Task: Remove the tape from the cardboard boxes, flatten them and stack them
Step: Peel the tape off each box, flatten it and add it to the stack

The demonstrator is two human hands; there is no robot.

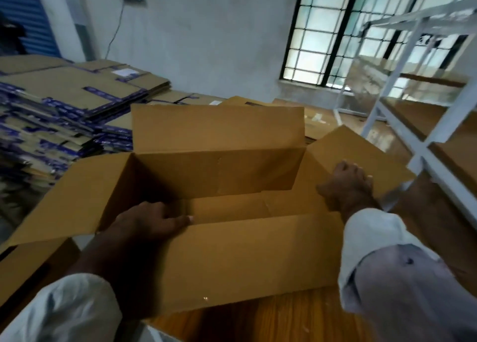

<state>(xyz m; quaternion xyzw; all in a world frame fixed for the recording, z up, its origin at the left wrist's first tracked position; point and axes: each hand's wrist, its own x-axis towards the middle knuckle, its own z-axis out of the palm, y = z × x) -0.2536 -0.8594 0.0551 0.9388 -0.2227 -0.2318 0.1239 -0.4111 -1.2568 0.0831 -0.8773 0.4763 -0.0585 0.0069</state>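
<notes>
Box (pixel 219 176), open, flaps out. Left hand (pixel 144 225) grips its near wall; right hand (pixel 346 187) lies spread on its right flap. Flat stack (pixel 59 114) left of box.

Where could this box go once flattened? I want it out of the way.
Bare wooden floor shows just in front of the open box, between the two sleeves. Left is crowded: the stack of flattened boxes fills it. Right, the white rack hems in the right hand; the left hand grips the near wall.
</notes>
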